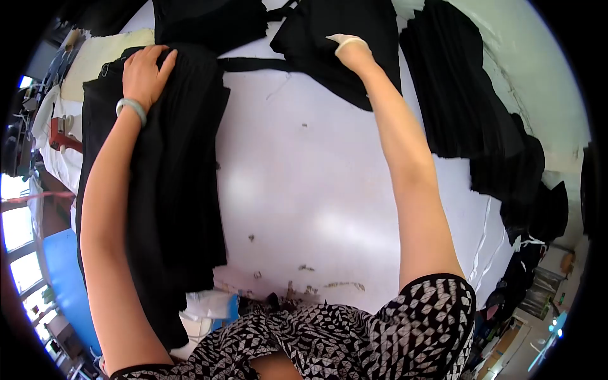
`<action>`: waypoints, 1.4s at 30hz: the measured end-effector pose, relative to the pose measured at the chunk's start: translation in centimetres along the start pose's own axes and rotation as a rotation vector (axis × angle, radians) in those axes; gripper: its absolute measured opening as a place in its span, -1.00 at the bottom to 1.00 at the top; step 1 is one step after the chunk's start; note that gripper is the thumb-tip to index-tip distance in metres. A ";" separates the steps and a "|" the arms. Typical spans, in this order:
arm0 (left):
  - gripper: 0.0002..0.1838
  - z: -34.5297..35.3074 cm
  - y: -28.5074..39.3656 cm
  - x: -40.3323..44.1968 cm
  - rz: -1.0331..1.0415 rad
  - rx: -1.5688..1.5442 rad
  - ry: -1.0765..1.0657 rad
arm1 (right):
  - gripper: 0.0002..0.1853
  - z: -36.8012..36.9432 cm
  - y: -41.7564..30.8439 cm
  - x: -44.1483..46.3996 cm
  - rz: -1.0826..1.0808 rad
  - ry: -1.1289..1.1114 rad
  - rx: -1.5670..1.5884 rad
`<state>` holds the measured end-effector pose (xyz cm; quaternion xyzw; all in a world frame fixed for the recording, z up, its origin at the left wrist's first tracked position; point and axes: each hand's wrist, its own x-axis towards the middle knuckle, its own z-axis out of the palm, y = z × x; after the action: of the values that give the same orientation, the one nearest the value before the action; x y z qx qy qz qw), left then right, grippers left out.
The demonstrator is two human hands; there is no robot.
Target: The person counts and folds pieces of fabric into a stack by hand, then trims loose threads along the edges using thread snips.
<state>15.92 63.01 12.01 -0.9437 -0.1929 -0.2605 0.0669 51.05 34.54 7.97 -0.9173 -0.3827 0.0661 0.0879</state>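
Black cloth, matte, layered, against a glossy pale tabletop (304,190). Work in hand, by judgement: handling cloth at the far side, both arms outstretched. Left hand (147,76) open, palm down, fingers slightly spread on the long left stack (190,164); nothing visibly gripped. Right hand (356,56), pale band around it, at the broad black piece (335,69); fingers partly hidden, grip can't be told. Narrow strip (253,64) between. Right stack (453,88): wavy-edged.
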 end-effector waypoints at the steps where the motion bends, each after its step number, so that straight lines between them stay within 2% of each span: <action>1: -0.53 -0.2 0.1 0.1 -0.020 0.030 -0.044 | -0.45 -0.5 1.1 -3.8 -0.060 0.048 0.179; 2: -0.51 -0.3 0.4 0.4 -0.038 0.055 -0.083 | -0.47 -1.2 2.3 -8.3 -0.118 0.102 0.353; 4: -0.48 0.5 -0.2 0.5 -0.029 0.087 -0.096 | -0.54 0.5 4.3 -18.1 -0.296 0.242 0.472; 6: -0.47 0.1 0.4 0.7 -0.050 0.154 -0.123 | -0.52 1.9 5.5 -28.8 -0.476 0.294 0.215; 8: -0.46 -0.1 1.0 1.2 -0.139 0.183 -0.217 | -0.60 1.7 6.9 -37.1 -0.505 0.054 -0.042; 10: -0.45 -1.0 3.8 1.5 -0.253 0.357 -0.317 | -0.55 3.8 11.2 -44.7 -0.602 0.025 -0.276; 11: -0.47 0.3 4.8 0.0 -0.153 0.384 -0.070 | -0.56 4.5 12.9 -47.9 -0.535 -0.047 -0.263; 12: -0.52 -1.1 9.6 -1.1 -0.023 0.311 0.061 | -0.58 4.7 14.0 -50.9 -0.465 -0.119 -0.246; 13: -0.53 -3.1 14.5 -2.6 0.108 0.049 0.042 | -0.60 3.7 14.3 -53.3 -0.403 -0.142 -0.320; 14: -0.48 -3.9 18.6 -4.6 0.216 -0.157 -0.059 | -0.62 2.0 14.5 -55.0 -0.353 -0.159 -0.398; 15: -0.42 -4.1 23.1 -7.6 0.364 -0.227 -0.110 | -0.64 0.6 14.8 -56.5 -0.302 -0.184 -0.470; 16: -0.36 -3.4 26.7 -11.4 0.527 -0.245 -0.271 | -0.65 -0.3 15.7 -57.9 -0.272 -0.285 -0.265; 17: -0.29 -3.7 30.4 -14.9 0.514 -0.376 -0.456 | -0.65 -1.0 16.9 -58.5 -0.243 -0.375 -0.061; 18: -0.20 -3.2 32.8 -18.3 0.492 -0.377 -0.598 | -0.65 -0.9 18.0 -58.3 -0.221 -0.455 0.134; 19: -0.09 -1.9 33.9 -20.8 0.409 -0.360 -0.581 | -0.65 -0.8 19.3 -57.6 -0.205 -0.245 0.206; 20: -0.08 -0.6 34.2 -21.9 0.273 -0.323 -0.578 | -0.61 -2.8 18.2 -55.5 0.023 -0.141 0.229; 21: -0.07 1.0 33.8 -22.6 0.138 -0.286 -0.572 | -0.52 -1.5 20.7 -55.0 -0.072 0.049 -0.071; 22: -0.05 2.0 33.1 -23.1 0.006 -0.250 -0.567 | -0.40 -1.3 21.3 -53.8 -0.047 0.088 -0.232; 23: -0.06 2.6 32.6 -23.7 0.021 -0.203 -0.557 | -0.33 0.7 23.4 -53.2 -0.044 0.083 -0.277; 24: -0.13 2.6 32.6 -24.0 0.006 -0.170 -0.565 | -0.34 3.8 25.7 -52.6 -0.081 0.002 -0.402; 26: -0.18 3.9 30.7 -24.3 0.019 0.021 -0.562 | -0.37 5.8 26.8 -51.8 -0.087 0.095 -0.294; 30: -0.13 5.3 28.5 -21.6 -0.340 0.233 -0.650 | -0.43 8.2 24.4 -49.2 -0.026 0.241 -0.309; 32: -0.19 3.8 28.9 -22.7 -0.480 0.059 -0.569 | -0.48 9.2 22.6 -49.9 -0.076 0.325 -0.328; 34: -0.28 4.0 28.3 -28.7 -0.491 -0.276 -0.339 | -0.56 6.9 19.1 -52.2 -0.278 0.193 -0.318; 35: -0.33 3.4 28.5 -31.6 -0.488 -0.439 -0.219 | -0.59 7.9 17.6 -54.4 -0.541 0.214 -0.304; 36: -0.39 0.8 29.9 -33.9 -0.590 -0.599 -0.183 | -0.63 8.6 16.7 -56.7 -0.807 0.232 -0.286; 37: -0.45 -1.4 31.3 -36.1 -0.689 -0.761 -0.145 | -0.71 7.8 16.9 -58.9 -0.897 0.069 0.024; 38: -0.46 -2.3 32.0 -38.4 -0.738 -0.774 -0.101 | -0.78 6.6 17.1 -60.2 -0.967 -0.102 0.338; 39: -0.47 -2.8 32.4 -41.3 -0.790 -0.784 -0.059 | -0.84 4.8 16.9 -57.5 -0.626 0.036 0.294; 40: -0.48 -3.8 32.8 -43.7 -0.848 -0.786 -0.019 | -0.83 4.6 19.7 -53.9 -0.783 0.541 0.068; 41: -0.47 -5.6 34.9 -43.0 -1.246 -1.076 0.167 | -0.71 4.0 21.6 -51.7 -0.602 0.498 -0.040; 42: -0.48 -6.6 36.6 -42.6 -1.356 -0.930 0.264 | -0.59 3.5 23.5 -49.6 -0.428 0.438 -0.166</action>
<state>-6.25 13.95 -5.34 -0.5158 -0.5828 -0.4057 -0.4792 31.93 -16.72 2.29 -0.8124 -0.5431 -0.1846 0.1049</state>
